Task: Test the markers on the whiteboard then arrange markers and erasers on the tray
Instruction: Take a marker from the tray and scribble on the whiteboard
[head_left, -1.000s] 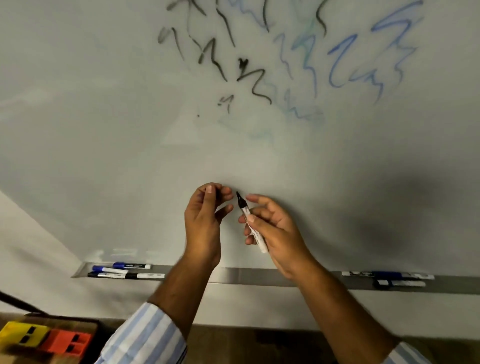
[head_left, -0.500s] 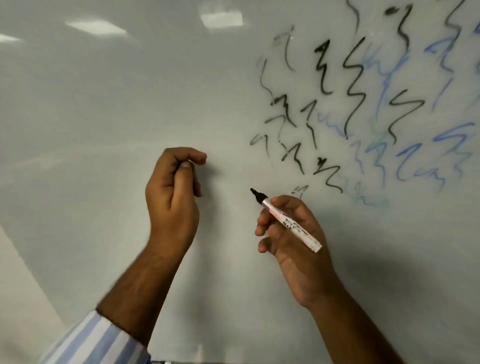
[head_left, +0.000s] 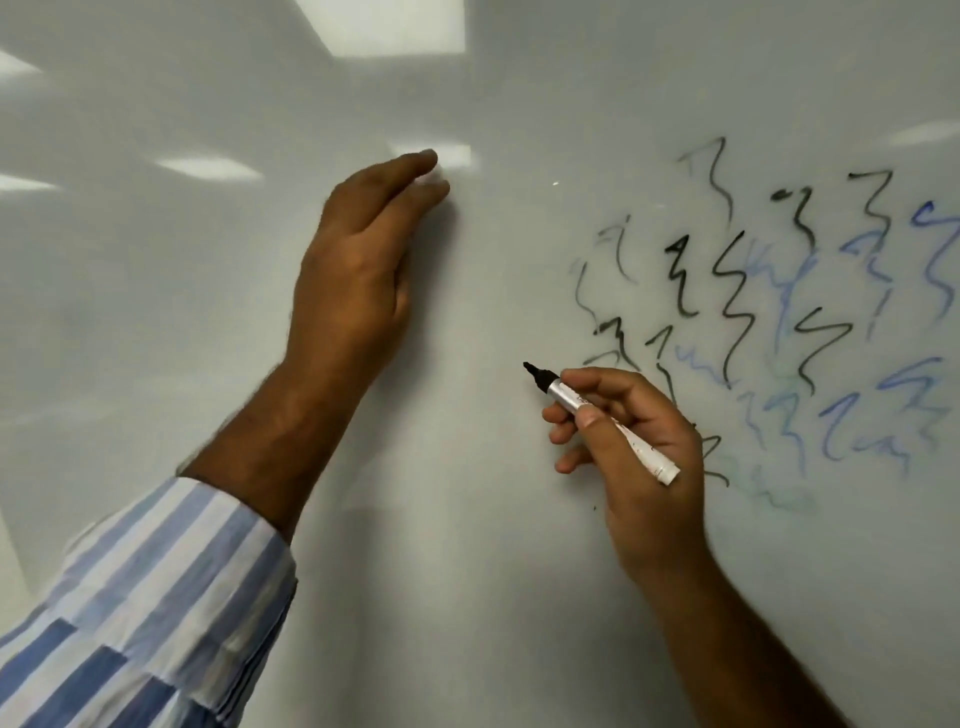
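Note:
The whiteboard (head_left: 156, 322) fills the view. My right hand (head_left: 655, 512) grips an uncapped black marker (head_left: 566, 397) with a white barrel. Its tip points up and to the left, close to the board, just left of the black test scribbles (head_left: 730, 312). Blue and faint green scribbles (head_left: 883, 415) lie further right. My left hand (head_left: 353, 291) is raised higher on the left, with its fingers stretched out and their tips against the board. Nothing shows in it, and its palm side is hidden. No tray or eraser is in view.
Ceiling lights (head_left: 387, 26) reflect in the upper part of the board. My striped blue and white sleeve (head_left: 140, 613) covers the lower left corner. The board's left half carries no marks.
The view has tilted up, so the tray with its markers has dropped out of sight. My left hand has risen and its curled fingers have straightened onto the board. The marker tip has swung further left.

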